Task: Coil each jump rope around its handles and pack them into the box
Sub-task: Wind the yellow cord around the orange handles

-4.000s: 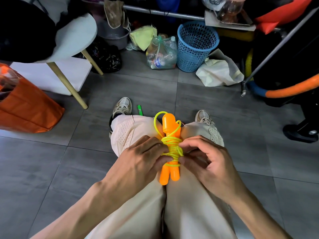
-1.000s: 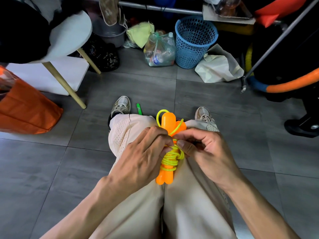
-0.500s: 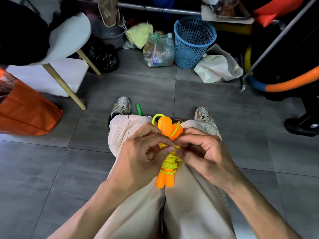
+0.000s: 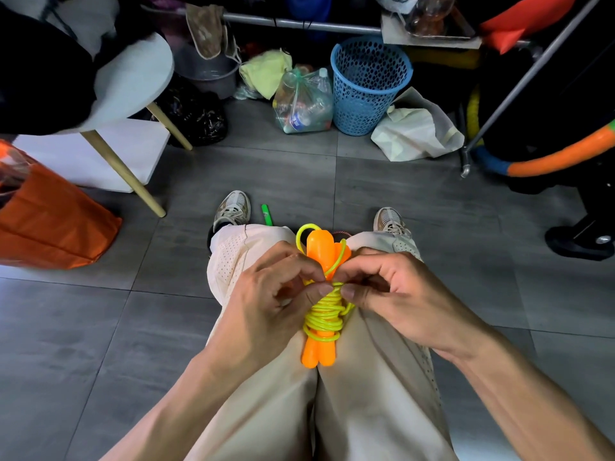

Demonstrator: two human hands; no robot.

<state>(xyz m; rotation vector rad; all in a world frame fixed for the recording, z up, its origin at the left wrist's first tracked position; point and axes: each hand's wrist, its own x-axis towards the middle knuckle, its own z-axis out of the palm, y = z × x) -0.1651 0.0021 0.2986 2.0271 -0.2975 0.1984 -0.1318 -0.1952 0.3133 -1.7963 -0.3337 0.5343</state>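
Head view: a seated person is working a jump rope (image 4: 324, 309) on the lap, over the seam between the knees. Two orange handles (image 4: 320, 351) are lying side by side, with yellow-green cord already wound round their middle. The left hand (image 4: 266, 304) and right hand (image 4: 392, 294) are both curling in on the coil's upper edge, thumb tips nearly meeting and pinching the cord there. One loose loop (image 4: 301, 235) is arching past the handle tops. Judging by this, the cord's end is being tucked: keeping the handles pressed together, holding the wraps taut and feeding the slack under a tight turn should stop the coil springing open. No box is showing; a green stick (image 4: 266, 214) is lying on the floor between the shoes.
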